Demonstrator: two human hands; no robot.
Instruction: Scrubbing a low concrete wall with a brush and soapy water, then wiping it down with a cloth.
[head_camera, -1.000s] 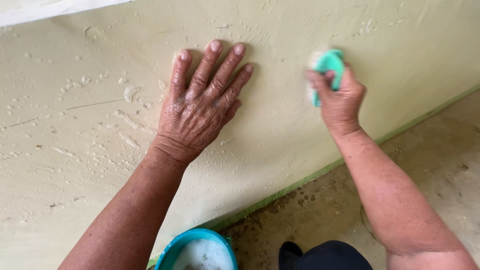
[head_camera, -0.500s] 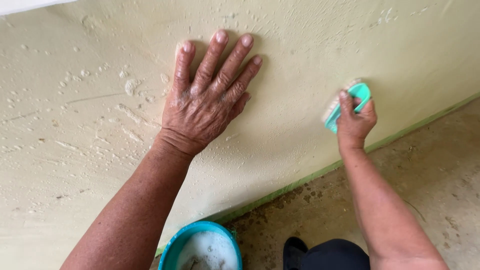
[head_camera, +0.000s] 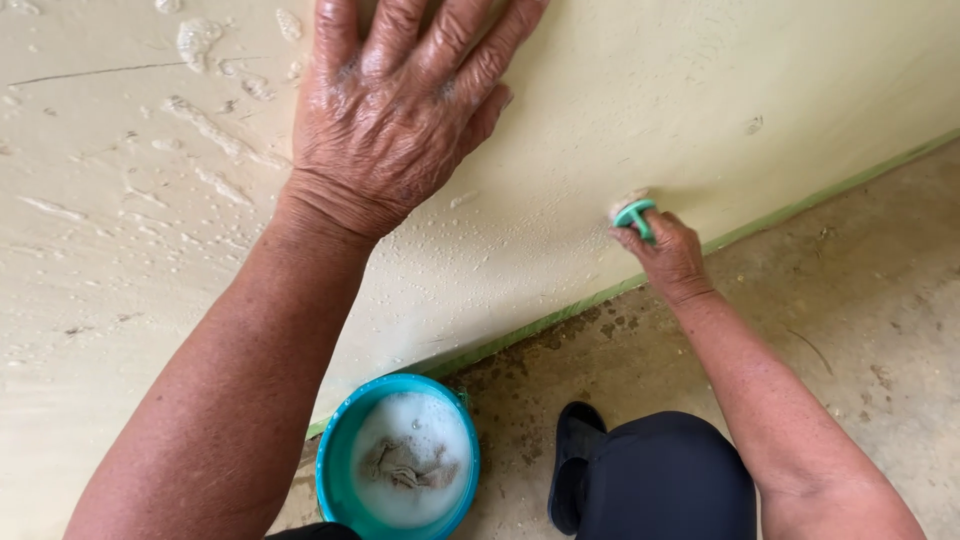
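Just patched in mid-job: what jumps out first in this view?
The left hand pressed flat, fingers spread, against the wet cream wall at top centre. Lower right on that wall, the right hand has its grip shut on a teal scrub brush just above the green baseboard strip. A teal bucket of suds sits bottom centre.

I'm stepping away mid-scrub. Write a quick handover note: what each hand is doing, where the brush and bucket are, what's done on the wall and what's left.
Left hand: flat and open on the wet cream wall, holding nothing.
Right hand: shut on the teal scrub brush, pressed to the wall low down, just above the green base strip.
Teal bucket of soapy water, with a cloth in it, stands on the concrete floor at the wall's foot, below the left arm.
Done: suds and wet streaks cover the wall around both hands.
Left: how much remains unscrubbed cannot be told; the suds are not rinsed off.
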